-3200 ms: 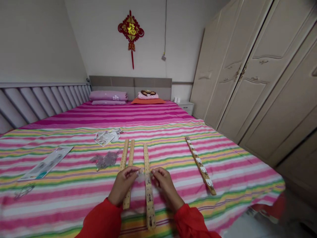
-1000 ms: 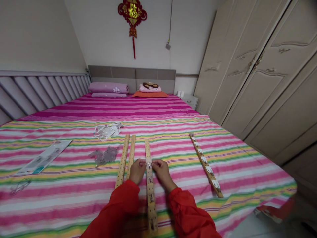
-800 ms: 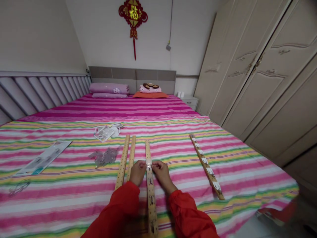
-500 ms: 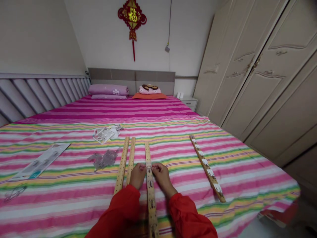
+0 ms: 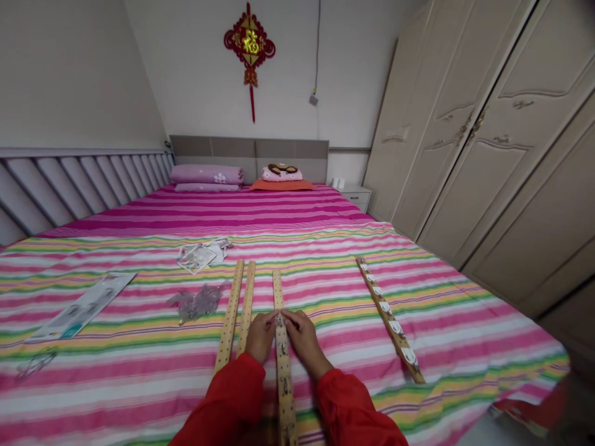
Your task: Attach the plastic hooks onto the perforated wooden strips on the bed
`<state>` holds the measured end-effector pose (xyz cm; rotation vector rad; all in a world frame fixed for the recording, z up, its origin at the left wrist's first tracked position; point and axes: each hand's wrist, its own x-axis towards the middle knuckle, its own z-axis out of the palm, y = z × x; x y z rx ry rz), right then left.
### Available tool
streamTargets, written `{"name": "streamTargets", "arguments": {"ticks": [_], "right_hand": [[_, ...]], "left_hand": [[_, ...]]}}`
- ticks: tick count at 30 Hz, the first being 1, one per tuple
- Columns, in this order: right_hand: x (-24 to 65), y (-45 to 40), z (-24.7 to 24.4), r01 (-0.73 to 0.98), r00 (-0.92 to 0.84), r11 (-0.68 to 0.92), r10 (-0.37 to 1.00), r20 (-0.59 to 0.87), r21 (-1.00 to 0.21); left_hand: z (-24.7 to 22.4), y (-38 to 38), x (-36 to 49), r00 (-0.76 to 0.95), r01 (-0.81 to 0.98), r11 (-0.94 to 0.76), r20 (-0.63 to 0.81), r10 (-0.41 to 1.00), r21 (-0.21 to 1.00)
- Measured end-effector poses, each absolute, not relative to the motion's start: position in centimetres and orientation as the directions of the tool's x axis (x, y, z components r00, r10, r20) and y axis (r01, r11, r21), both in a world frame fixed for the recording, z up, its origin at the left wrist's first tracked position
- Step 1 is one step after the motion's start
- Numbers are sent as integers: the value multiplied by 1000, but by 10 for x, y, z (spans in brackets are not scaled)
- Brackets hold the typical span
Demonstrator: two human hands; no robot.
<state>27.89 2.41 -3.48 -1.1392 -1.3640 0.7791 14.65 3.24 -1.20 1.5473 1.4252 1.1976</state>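
A long wooden strip with rows of small holes (image 5: 277, 285) lies lengthwise in front of me on the striped bedspread. Several small metal hooks (image 5: 283, 348) sit spaced along its near part. My left hand (image 5: 261, 334) is closed in a pinch from the left side of the strip. From the right side, my right hand (image 5: 302, 334) pinches at the same spot. Between the fingertips a small metal hook (image 5: 279, 321) shows against the strip, partly covered by the fingers. Two more holed wooden strips (image 5: 230, 316) lie just left of my left hand.
At the right is a strip bearing several white round-backed hooks (image 5: 385, 306). Leftward lie crumpled clear plastic pieces (image 5: 199, 302), opened packets (image 5: 202, 255), a long hook card (image 5: 86, 306) and thin wire loops (image 5: 37, 364). Folded bedding (image 5: 207, 175) rests by the headboard.
Both hands' fingertips have drawn closer together over the strip, covering the clear square that showed above the hook. The view has tipped up slightly.
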Motion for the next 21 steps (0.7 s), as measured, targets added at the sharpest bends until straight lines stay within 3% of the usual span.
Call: {"name": "streamTargets", "arguments": {"ticks": [5, 12, 17, 21], "right_hand": [[278, 21, -33, 415, -27, 326, 938, 346, -850], [278, 25, -31, 591, -100, 290, 952, 288, -753], [277, 29, -32, 632, -99, 247, 966, 240, -735], [280, 29, -37, 550, -89, 291, 952, 291, -783]], "left_hand": [[-19, 35, 144, 67, 510, -185, 176, 982, 840], [-27, 40, 144, 119, 591, -174, 128, 985, 788], [-21, 41, 145, 112, 589, -119, 65, 992, 799], [-17, 41, 145, 103, 555, -50, -8, 995, 831]]}}
